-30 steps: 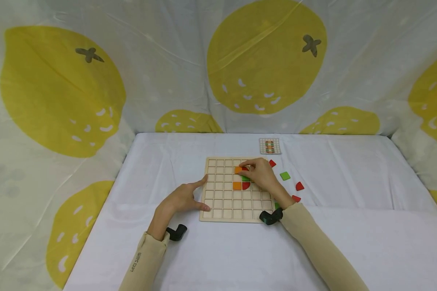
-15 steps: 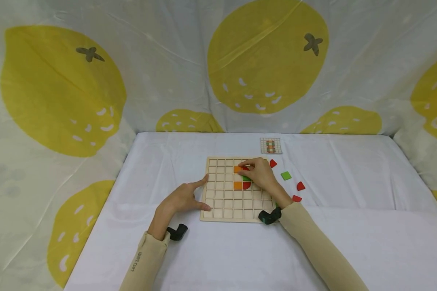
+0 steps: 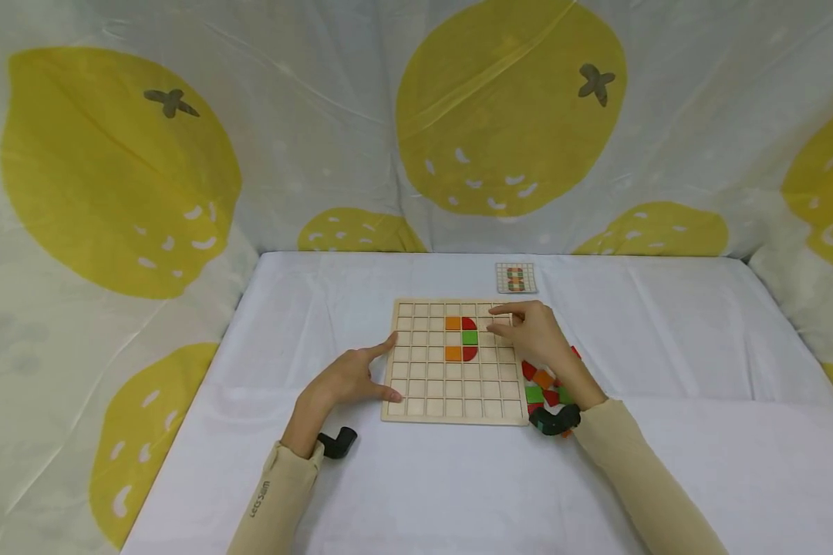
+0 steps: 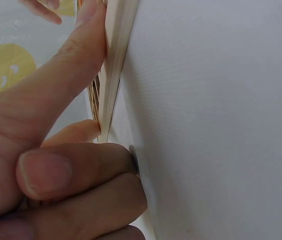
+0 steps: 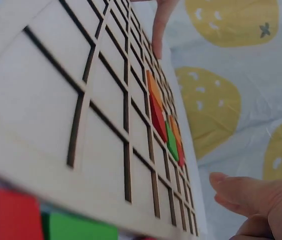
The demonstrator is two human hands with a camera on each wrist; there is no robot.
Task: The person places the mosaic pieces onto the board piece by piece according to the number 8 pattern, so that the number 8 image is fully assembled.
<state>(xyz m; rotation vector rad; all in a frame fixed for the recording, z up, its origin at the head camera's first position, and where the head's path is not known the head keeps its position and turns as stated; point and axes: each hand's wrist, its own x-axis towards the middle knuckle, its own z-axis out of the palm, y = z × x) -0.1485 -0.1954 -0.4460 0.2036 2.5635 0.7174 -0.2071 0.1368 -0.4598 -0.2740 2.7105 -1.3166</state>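
A wooden grid board [image 3: 416, 389] lies on the white cloth. My left hand [image 3: 347, 376] touches its left edge with spread thumb and forefinger; the left wrist view shows other fingers curled below the rim. On the grid sit an orange square tile [image 3: 453, 324] beside a red quarter-round tile [image 3: 468, 324], a green square tile [image 3: 470, 338] under the red one, then another orange square [image 3: 453, 354] and red quarter-round [image 3: 470, 354]. My right hand [image 3: 533, 333] hovers over the board's upper right, thumb and forefinger apart, holding nothing.
Loose red, green and orange tiles, among them an orange square [image 3: 543, 378], lie right of the board, partly hidden by my right forearm. Behind the board is a small pattern card [image 3: 517, 278]. A lemon-print cloth [image 3: 319, 154] hangs at the back and sides.
My right hand has let go at the upper orange tile and moved right, uncovering the red and green tiles. The left hand has stayed at the board's edge.
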